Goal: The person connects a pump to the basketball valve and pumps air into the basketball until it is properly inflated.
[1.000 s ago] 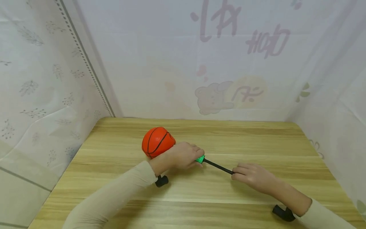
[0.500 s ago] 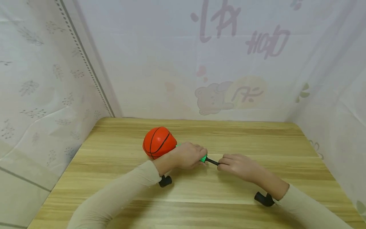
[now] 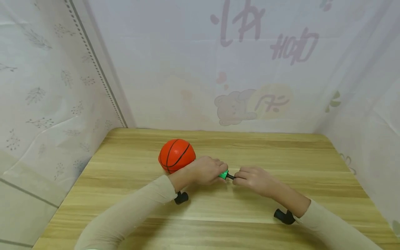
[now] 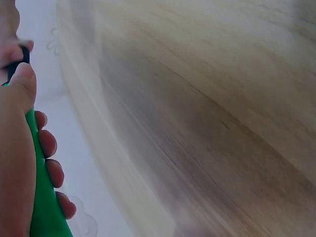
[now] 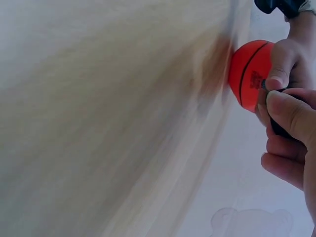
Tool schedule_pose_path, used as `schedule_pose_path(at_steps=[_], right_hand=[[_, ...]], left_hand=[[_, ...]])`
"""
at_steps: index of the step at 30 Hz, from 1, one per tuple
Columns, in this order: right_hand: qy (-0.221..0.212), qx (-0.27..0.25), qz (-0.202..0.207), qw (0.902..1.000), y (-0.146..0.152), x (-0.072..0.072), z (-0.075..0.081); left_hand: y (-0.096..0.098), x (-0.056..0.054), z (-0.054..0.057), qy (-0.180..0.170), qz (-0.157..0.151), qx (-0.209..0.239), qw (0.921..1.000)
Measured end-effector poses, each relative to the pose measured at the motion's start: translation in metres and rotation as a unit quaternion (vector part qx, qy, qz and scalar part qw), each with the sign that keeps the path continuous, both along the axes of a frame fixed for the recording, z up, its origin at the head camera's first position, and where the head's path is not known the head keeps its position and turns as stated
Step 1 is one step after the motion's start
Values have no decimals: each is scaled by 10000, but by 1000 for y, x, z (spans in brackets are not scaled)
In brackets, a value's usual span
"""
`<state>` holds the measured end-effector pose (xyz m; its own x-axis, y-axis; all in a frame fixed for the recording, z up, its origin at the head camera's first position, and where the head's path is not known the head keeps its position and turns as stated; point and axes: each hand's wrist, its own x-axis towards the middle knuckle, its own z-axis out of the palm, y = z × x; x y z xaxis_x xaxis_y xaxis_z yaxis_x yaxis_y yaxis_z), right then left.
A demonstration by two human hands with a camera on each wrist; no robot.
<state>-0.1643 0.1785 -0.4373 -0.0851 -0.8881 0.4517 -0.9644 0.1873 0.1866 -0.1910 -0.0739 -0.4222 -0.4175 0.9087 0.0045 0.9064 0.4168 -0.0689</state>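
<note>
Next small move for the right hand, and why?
Probably draw the right hand back, away from the left hand: only a short length of black rod shows between the right hand and the green tube that the left hand grips, so little inward travel seems left.

The table has a wood-grained top in pale yellow and brown bands running from side to side, with rounded far corners. Left of its middle, toward the far edge, an orange-red ball with black lines appears to rest on it.
</note>
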Motion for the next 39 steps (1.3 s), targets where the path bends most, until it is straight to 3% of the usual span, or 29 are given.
schedule_pose_path(at_steps=[9,18,31,39], right_hand=[[232,-405,-2,9989,31,15,-1],[-1,-312,-244,9992,50,25,1],[380,-66,-93,9992,22,5,7],[477,68,-137,9987,-3,-7,7]], left_hand=[[-7,-4,3,-65,78,76,9999],[-12,-7,4,-16,137,179,9997],[-2,-5,2,151,32,306,9994],[3,-4,2,140,64,126,9998]])
